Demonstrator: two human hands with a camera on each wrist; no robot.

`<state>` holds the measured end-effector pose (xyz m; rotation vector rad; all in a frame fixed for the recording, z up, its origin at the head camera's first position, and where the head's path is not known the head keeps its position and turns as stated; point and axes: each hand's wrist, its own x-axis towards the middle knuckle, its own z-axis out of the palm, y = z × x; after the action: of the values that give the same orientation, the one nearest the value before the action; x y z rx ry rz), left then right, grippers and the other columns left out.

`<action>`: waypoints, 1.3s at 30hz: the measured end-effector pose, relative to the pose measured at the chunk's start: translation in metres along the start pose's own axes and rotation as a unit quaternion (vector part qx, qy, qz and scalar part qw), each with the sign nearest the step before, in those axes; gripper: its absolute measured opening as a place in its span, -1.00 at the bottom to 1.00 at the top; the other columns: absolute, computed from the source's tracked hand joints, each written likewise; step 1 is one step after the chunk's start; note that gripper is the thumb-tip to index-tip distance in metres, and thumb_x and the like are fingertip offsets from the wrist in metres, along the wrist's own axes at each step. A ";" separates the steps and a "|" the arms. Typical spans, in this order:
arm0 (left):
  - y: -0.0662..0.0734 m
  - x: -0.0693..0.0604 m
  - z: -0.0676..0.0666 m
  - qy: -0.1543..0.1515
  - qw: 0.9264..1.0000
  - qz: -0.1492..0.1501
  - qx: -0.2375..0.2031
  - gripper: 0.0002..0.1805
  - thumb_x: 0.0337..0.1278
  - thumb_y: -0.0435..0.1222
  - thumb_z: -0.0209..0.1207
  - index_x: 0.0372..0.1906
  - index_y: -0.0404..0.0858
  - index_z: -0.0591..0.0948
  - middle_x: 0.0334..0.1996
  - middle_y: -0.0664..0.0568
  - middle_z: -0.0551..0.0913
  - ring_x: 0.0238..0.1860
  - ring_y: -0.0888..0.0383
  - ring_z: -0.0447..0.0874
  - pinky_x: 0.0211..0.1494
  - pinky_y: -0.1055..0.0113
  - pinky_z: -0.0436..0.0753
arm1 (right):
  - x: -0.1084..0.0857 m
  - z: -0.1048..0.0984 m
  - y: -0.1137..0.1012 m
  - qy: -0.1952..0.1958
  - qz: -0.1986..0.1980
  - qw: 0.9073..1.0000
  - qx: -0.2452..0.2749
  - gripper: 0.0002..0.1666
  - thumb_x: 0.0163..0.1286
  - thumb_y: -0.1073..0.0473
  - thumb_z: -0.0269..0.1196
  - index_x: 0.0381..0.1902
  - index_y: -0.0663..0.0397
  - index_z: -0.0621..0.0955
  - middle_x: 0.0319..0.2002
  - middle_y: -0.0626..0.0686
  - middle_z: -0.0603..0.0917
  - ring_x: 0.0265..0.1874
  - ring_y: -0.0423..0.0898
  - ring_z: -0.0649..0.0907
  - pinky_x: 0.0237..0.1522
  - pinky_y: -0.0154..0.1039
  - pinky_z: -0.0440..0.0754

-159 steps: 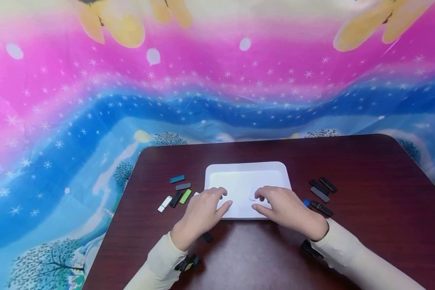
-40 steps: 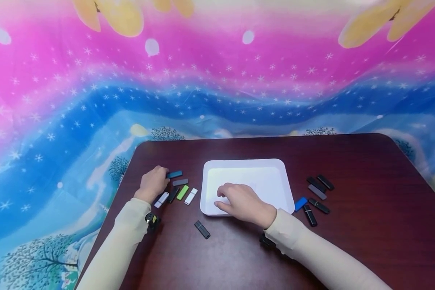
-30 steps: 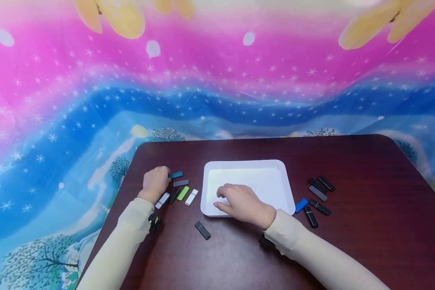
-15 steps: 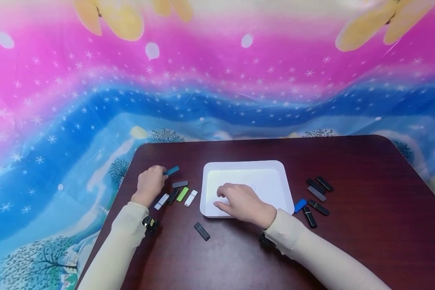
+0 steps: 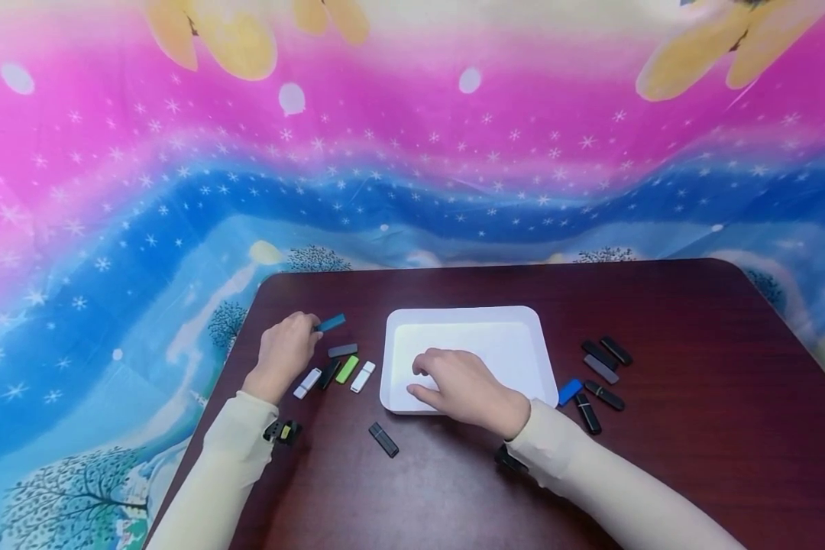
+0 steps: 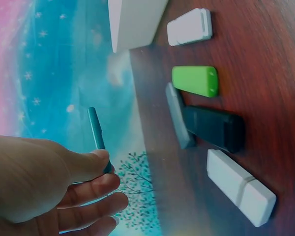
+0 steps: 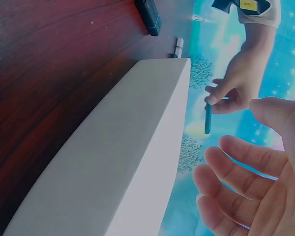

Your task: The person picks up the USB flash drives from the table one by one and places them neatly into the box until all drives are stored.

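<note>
Head camera, and the left hand (image 5: 285, 350) is pinching the teal stick (image 5: 331, 322) above the counter (image 5: 454, 496), left of the tray (image 5: 464, 314), its length pointing right and slightly away, while the farther right hand (image 5: 469, 386) is hovering over the tray, loosely curved, holding nothing

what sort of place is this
Likely a staged indoor recording spot: a printed snowflake backdrop fills the view behind a dark table, and the left hand has a black device at its wrist.
</note>
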<state>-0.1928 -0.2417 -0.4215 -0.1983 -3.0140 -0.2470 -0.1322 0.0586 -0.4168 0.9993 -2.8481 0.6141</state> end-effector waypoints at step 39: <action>0.093 -0.010 -0.030 0.015 0.995 0.097 0.021 -0.81 0.23 -0.24 0.36 -0.09 -0.18 0.75 -0.39 0.05 0.67 -0.42 0.17 0.65 -0.41 0.24 0.65 | -0.036 -0.037 0.042 0.015 0.038 0.999 -0.032 -0.66 0.35 -0.05 0.37 -0.09 0.06 0.71 -0.19 0.00 0.77 -0.29 -0.11 0.73 -0.17 -0.10 0.68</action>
<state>-0.1672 -0.1572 -0.3787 -0.4748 -2.9391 -0.1675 -0.1319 0.1242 -0.4041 0.8691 -2.8708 0.5357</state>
